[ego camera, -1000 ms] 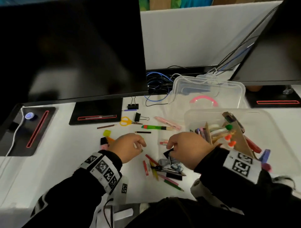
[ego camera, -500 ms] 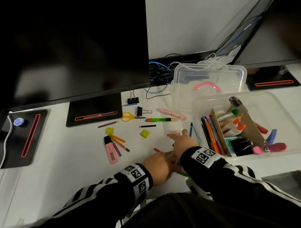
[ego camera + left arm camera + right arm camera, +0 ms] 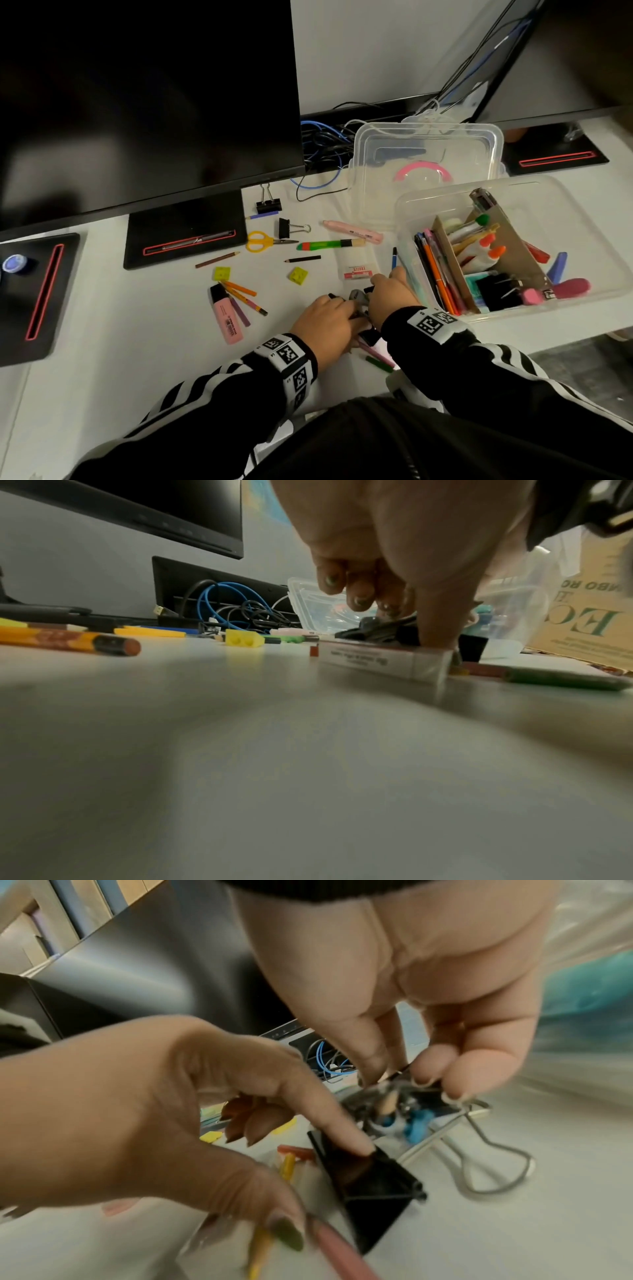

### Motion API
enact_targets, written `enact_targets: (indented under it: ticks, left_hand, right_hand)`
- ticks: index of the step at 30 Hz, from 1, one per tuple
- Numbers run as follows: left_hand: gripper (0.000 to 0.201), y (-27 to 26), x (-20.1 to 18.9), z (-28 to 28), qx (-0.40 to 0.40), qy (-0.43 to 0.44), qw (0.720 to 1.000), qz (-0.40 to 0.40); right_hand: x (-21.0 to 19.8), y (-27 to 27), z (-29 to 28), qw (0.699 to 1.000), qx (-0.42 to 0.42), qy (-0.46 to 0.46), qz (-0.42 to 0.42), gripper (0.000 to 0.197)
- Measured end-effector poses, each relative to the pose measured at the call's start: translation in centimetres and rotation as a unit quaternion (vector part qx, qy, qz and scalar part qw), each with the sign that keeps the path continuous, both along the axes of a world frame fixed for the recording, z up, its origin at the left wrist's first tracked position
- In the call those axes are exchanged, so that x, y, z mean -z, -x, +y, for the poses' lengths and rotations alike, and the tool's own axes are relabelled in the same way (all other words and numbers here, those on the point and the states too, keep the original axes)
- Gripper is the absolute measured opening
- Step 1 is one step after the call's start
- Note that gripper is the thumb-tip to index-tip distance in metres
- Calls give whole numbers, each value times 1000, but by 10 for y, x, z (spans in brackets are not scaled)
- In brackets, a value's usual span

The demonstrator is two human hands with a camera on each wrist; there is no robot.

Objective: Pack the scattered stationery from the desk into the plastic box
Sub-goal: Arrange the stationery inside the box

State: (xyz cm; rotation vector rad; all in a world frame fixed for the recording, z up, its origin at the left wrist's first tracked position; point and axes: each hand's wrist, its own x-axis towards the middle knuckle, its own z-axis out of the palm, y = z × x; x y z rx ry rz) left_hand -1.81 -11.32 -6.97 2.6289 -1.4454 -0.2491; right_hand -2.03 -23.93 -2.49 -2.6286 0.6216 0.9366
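Observation:
Both hands meet over a small pile of stationery near the desk's front. My right hand pinches a small grey metal item with blue parts, just above the desk. My left hand has its forefinger on a black binder clip and its thumb at the clip's lower edge, beside a pink pencil. In the left wrist view the thumb rests on a flat white eraser. The clear plastic box stands right of the hands, holding pens, glue and clips.
The box lid lies behind the box. Yellow scissors, a green marker, a pink marker, two black clips, yellow blocks, a pink highlighter and pencils lie left and behind. A monitor and cables stand at the back.
My left hand has moved right from the open desk to the pile and now sits against my right hand. The right hand has stayed on the pile, beside the box.

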Motion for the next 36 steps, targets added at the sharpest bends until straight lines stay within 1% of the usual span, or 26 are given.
enact_targets:
  ticks: [1, 2, 3, 4, 5, 6, 9, 10, 12, 14, 17, 18, 22, 24, 28, 30, 32, 34, 36]
  left_hand:
    - [22, -1, 4, 1, 17, 3, 1000, 1]
    - [21, -1, 5, 2, 7, 12, 1000, 2]
    - [21, -3, 6, 3, 0, 14, 1000, -4]
    - [24, -5, 7, 4, -12, 22, 1000, -5]
    - [31, -7, 8, 4, -25, 28, 999, -2]
    - [35, -7, 5, 5, -41, 20, 999, 17]
    - [33, -11, -2, 6, -57, 0, 998, 28]
    - [35, -11, -2, 6, -61, -20, 997, 35]
    - [39, -13, 1, 8, -75, -36, 996, 36]
    - [43, -14, 5, 9, -97, -39, 993, 48]
    - [63, -13, 9, 8, -115, -49, 989, 75]
    - [67, -12, 8, 6, -121, -50, 988, 78]
    - [56, -12, 8, -3, -144, -25, 985, 90]
    - [50, -12, 9, -4, -144, -18, 985, 88]
    - [50, -15, 6, 2, -143, -26, 986, 86]
    - [51, -21, 2, 5, -147, -21, 983, 104]
    - [53, -26, -4, 9, -165, 1, 975, 149]
    - [50, -31, -8, 14, -188, 27, 965, 183]
    - [47, -34, -11, 19, -204, 35, 959, 193]
  right_hand:
    - [0, 0, 2, 1000, 13, 12, 1, 34]
    - [1, 1, 0, 999, 40, 11, -29, 33]
    - [0, -1, 0, 999, 45, 13, -24, 33]
    - [1, -1, 0, 1000, 14, 14, -22, 32]
    - [7, -4, -1, 1000, 24, 6, -15, 32]
    - [8, -3, 0, 999, 31, 13, -19, 33]
    - [10, 0, -1, 995, 73, -17, -60, 40]
    - [10, -1, -2, 995, 60, -12, -74, 39]
    - [8, -1, -2, 996, 56, -7, -71, 35]
    - [9, -2, -3, 991, 92, -30, -93, 36]
    - [12, -6, -3, 985, 108, -50, -125, 41]
    - [11, -7, -3, 984, 114, -51, -126, 40]
    - [9, -11, -5, 974, 133, -82, -167, 37]
    - [8, -12, -5, 973, 133, -78, -174, 34]
    - [7, -14, -4, 973, 127, -74, -176, 31]
    - [5, -14, -4, 971, 122, -72, -190, 32]
    - [2, -15, -3, 963, 122, -79, -228, 36]
    - [-1, -19, -3, 953, 121, -88, -263, 43]
    - [-3, -22, -2, 955, 108, -82, -265, 51]
